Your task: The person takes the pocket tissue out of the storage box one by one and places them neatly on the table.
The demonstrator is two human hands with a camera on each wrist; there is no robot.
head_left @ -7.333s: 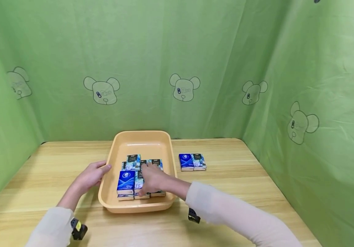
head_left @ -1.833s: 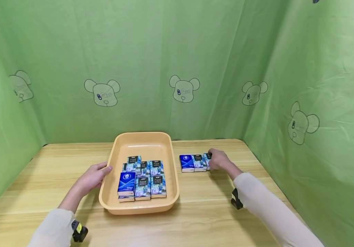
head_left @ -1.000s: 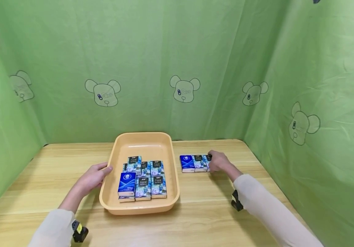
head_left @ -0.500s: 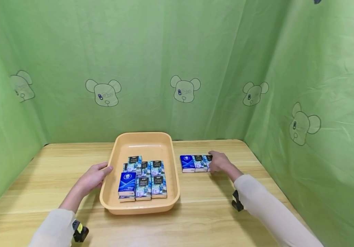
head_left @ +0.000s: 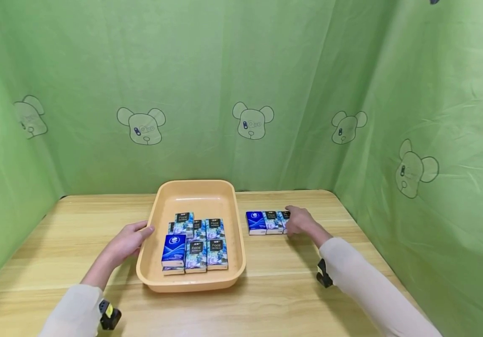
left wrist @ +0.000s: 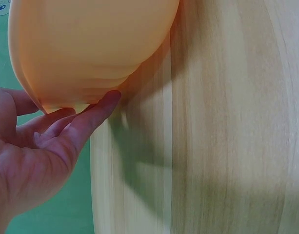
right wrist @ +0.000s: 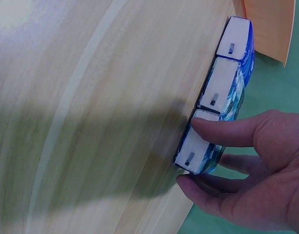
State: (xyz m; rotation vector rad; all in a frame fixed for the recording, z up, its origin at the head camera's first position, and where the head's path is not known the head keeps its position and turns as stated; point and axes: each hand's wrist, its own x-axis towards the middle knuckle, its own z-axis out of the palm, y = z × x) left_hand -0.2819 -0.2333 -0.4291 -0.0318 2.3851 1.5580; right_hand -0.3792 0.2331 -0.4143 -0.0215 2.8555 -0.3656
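My left hand (head_left: 128, 241) holds the left rim of the orange plastic tray (head_left: 195, 204), thumb over the rim and fingers against its outer wall, as the left wrist view shows. Inside the tray lie several small tissue packs, flowered ones (head_left: 196, 255) and a plain blue one (head_left: 173, 249) stacked on top at the front left. On the table right of the tray, a blue tissue pack (head_left: 256, 222) and two flowered packs form a row. My right hand (head_left: 302, 222) grips the row's right-end tissue pack (right wrist: 194, 141), thumb on its near end, fingers around the outer side.
The wooden table (head_left: 288, 299) extends in front of the tray and to both sides. Green curtains (head_left: 195, 70) with bear drawings stand behind it and along the left and right. The tray's orange wall (right wrist: 272, 29) shows beyond the row in the right wrist view.
Since the oldest frame, my right hand has moved from inside the tray to the row on the table, which has gained a third pack. Over the last second both hands stay nearly still.
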